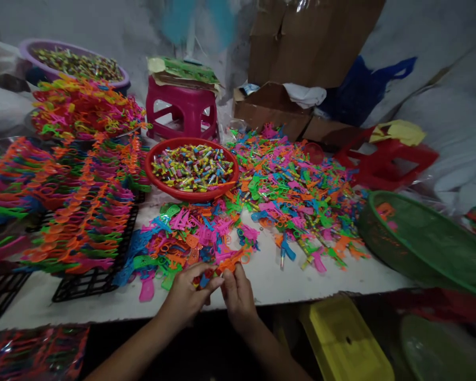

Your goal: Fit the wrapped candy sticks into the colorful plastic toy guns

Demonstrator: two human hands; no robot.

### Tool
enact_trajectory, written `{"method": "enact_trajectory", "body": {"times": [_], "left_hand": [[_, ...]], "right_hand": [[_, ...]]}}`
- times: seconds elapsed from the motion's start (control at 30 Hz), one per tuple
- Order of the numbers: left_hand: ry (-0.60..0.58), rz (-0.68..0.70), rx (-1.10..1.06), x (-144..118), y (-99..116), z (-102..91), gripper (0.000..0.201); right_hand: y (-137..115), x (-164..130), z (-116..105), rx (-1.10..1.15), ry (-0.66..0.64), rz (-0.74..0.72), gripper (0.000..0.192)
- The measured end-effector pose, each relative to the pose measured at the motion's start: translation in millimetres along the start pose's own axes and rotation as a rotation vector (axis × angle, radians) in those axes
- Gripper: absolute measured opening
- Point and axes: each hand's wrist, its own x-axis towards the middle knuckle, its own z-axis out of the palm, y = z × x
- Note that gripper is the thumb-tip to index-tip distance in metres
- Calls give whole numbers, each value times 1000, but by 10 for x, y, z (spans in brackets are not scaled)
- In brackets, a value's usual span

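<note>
Both hands meet at the near edge of the white table (301, 275). The left hand (186, 296) has its fingers pinched together on a small multicoloured piece (204, 277), partly hidden by the fingertips. The right hand (238, 296) has thumb and fingers closed on an orange plastic toy part (230, 263), held just beside the left hand's piece; whether the two pieces touch cannot be told. Directly behind the hands lies a loose heap of plastic toy parts (285, 196) in pink, orange, green and blue, spread across the table. A red bowl (162, 185) filled with small striped tubes stands in the middle, behind the heap's near portion. To the left, assembled toys lie in rows on black grid trays (95, 280). A green mesh basket (420, 248) sits at the right edge, tilted. A pink stool (181, 111), a purple basin (27, 50) and cardboard boxes (309, 42) stand at the back. A yellow container (345, 344) sits below the table edge. No legible writing or brand marking is visible on any item.
</note>
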Motion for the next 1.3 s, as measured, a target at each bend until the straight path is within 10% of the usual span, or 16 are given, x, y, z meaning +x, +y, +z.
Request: {"method": "enact_trajectory", "body": {"times": [0.3, 0.47, 0.6, 0.77, 1.3], "left_hand": [[12, -231, -317, 128, -201, 104, 45], [-9, -208, -232, 87, -238, 62, 42], [-15, -233, -200, 84, -215, 16, 49], [66, -274, -301, 111, -233, 23, 52], [285, -23, -335, 66, 18, 22, 39]], "right_hand": [[-68, 1310, -1406, -355, 467, -4, 44], [478, 1210, -1045, -388, 113, 24, 26], [682, 1117, -840, -328, 152, 53, 26], [485, 1008, -876, 152, 429, 45, 33], [291, 455, -129, 556, -22, 80, 26]]}}
